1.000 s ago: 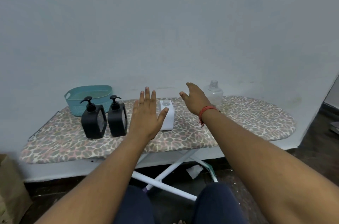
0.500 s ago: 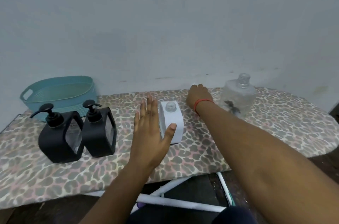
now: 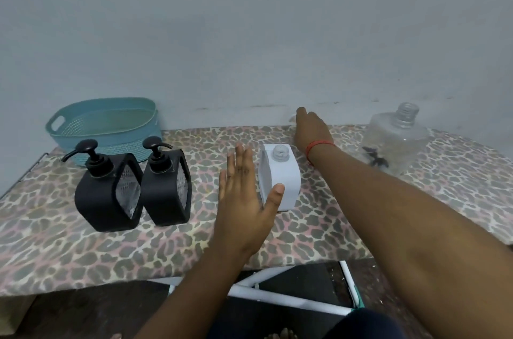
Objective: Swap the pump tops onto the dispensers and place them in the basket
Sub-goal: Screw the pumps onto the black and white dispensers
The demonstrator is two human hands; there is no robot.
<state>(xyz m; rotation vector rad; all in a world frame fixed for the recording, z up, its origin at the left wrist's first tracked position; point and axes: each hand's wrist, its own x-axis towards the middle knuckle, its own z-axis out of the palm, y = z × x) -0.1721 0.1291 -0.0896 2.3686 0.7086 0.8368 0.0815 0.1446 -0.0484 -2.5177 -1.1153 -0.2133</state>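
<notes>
Two black dispensers (image 3: pixel 109 191) (image 3: pixel 168 186) with black pump tops stand side by side at the left of the board. A white dispenser (image 3: pixel 283 176) without a pump stands in the middle. My left hand (image 3: pixel 244 200) is flat and open just left of it, thumb against its front. My right hand (image 3: pixel 311 129) reaches to the board's back edge behind the white dispenser; its fingers are hidden, and a small pale thing shows at its fingertips. A clear bottle (image 3: pixel 394 141) without a top stands at the right. The teal basket (image 3: pixel 105 122) sits at the back left.
Everything rests on a leopard-print ironing board (image 3: pixel 83 250) against a pale wall. Its white legs (image 3: pixel 277 297) and the dark floor show below the front edge. A red thread circles my right wrist.
The view has come closer to the board and tilted down. My right hand has gone to the back edge of the board. My left hand has settled beside the white dispenser.
</notes>
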